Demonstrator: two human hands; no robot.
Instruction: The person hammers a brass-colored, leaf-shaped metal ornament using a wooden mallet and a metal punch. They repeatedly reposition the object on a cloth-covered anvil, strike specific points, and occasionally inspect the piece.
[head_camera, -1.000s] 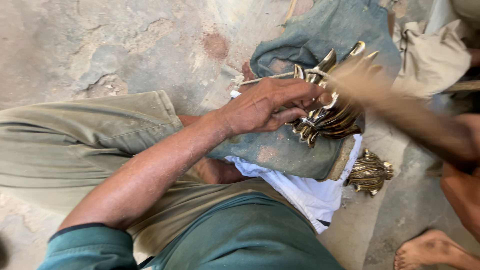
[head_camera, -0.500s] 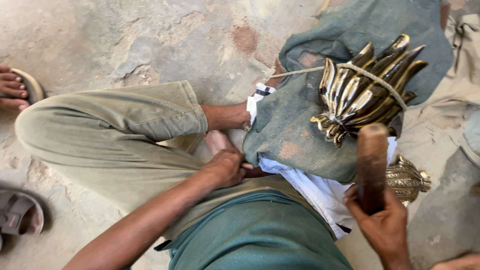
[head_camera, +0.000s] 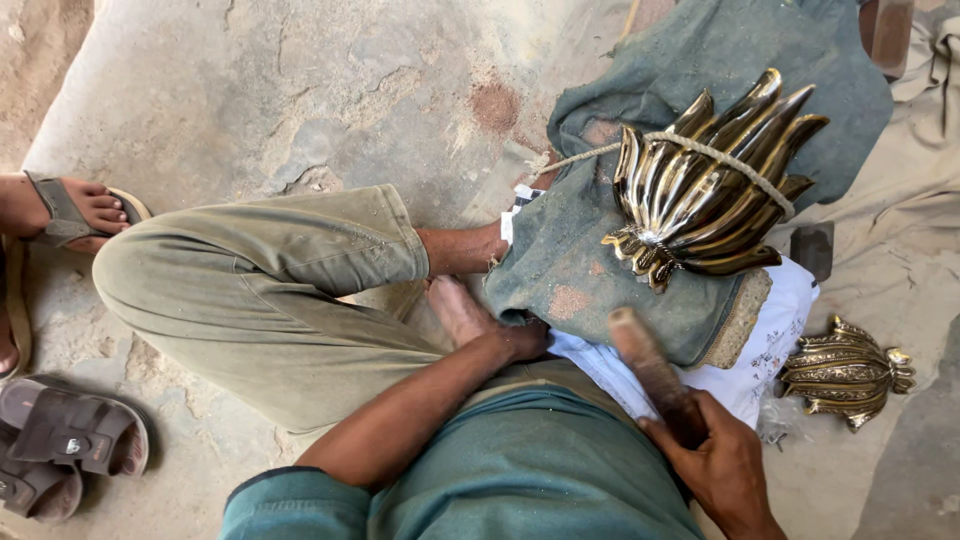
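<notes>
Right hand (head_camera: 715, 465) wrapped tight around a wooden stick (head_camera: 650, 372), tip angled toward the blue cloth (head_camera: 580, 270); left hand (head_camera: 520, 338) tucked at that cloth's edge, grip impossible to tell; rope-bound brass leaf piece (head_camera: 705, 185) lying on the cloth, just beyond the stick.

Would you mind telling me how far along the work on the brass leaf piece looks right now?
Done: the brass leaf piece lies on the blue cloth, a cord tied round it, its surface already shiny. A second brass piece sits aside on the floor. In hand: the right hand grips a wooden tool, not touching the brass; the left hand rests at the cloth's edge. What is left cannot be told.
</notes>
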